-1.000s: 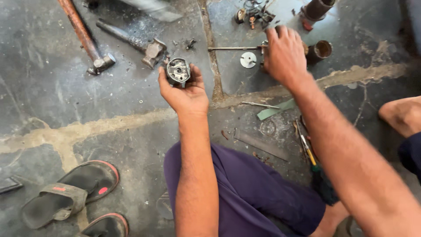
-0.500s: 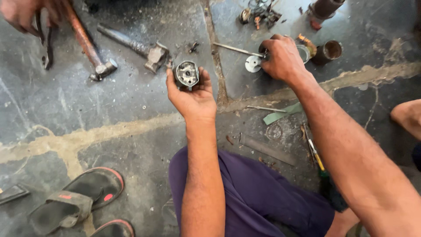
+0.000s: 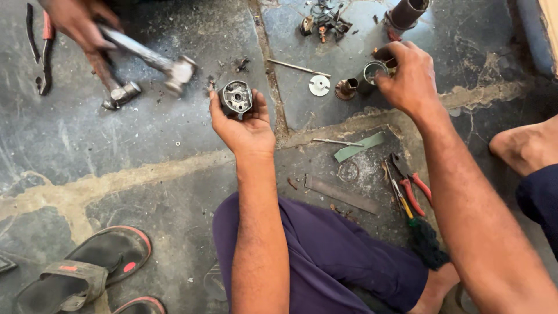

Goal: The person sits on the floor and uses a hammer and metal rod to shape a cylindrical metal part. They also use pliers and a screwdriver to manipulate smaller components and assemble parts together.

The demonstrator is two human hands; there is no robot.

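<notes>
Left hand (image 3: 247, 129): raised palm-up over the stone floor (image 3: 145, 139), fingers curled about a small round metal housing (image 3: 236, 96). The housing sits at the fingertips, open face toward the camera, gripped between thumb and fingers on either side. Grip closed on the part.

Right hand (image 3: 410, 78): reaching forward, fingers bent down onto a short metal cup (image 3: 372, 71) standing on the floor. The fingertips touch its rim and far side; whether the cup is actually clamped or only touched cannot be told. Just left of this grip lie a smaller brown fitting (image 3: 347, 88) and a flat white disc (image 3: 319, 85); a thin rod (image 3: 297, 67) lies beyond the disc. A dark tube (image 3: 407, 11) stands beyond the hand.

Between the two hands, nearer the body: a green strip (image 3: 359, 147), a wire ring (image 3: 348, 171) and a flat bar (image 3: 340, 194). Red-handled pliers (image 3: 414, 183) lie under the right forearm.

Far left of the housing, another person's hand (image 3: 78, 23) holds a hammer (image 3: 154, 59), its head just beside a second hammer (image 3: 113, 84) on the floor. More pliers (image 3: 42, 49) lie at the left edge. Sandals (image 3: 81, 273) rest at lower left.
</notes>
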